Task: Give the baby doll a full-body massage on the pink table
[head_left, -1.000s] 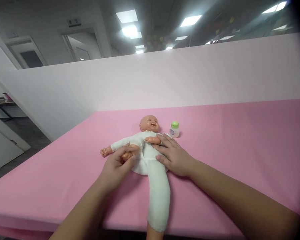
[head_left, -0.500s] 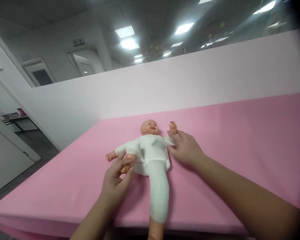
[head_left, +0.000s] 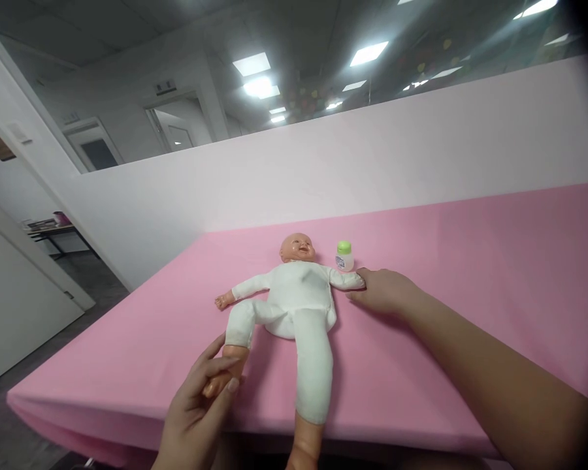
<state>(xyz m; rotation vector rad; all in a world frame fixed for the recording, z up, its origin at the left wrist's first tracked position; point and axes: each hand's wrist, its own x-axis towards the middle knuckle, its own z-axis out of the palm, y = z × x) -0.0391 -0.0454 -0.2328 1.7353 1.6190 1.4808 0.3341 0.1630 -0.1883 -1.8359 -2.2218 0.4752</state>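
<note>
A baby doll (head_left: 301, 290) in a white cloth suit lies on its back on the pink-covered table (head_left: 411, 365), head toward the far wall. My left hand (head_left: 198, 391) is closed round the doll's bare foot at the left, with that leg bent outward. At the other side, my right hand (head_left: 385, 290) is closed over the doll's hand, which its fingers hide; the sleeved arm is stretched sideways. Just behind this arm stands a small clear bottle (head_left: 344, 258) with a green cap and a printed label. The doll's other leg points straight at me, its foot over the table's front edge.
A low white wall (head_left: 372, 156) runs along the table's far side, with glass above it. To the left are a white door (head_left: 24, 300) and, farther back, a dark-legged desk (head_left: 59, 232) with things on it.
My left hand has drawn the doll's bent leg down and outward. My right hand has brought the doll's raised arm down to the right, and the green-capped bottle now shows behind it.
</note>
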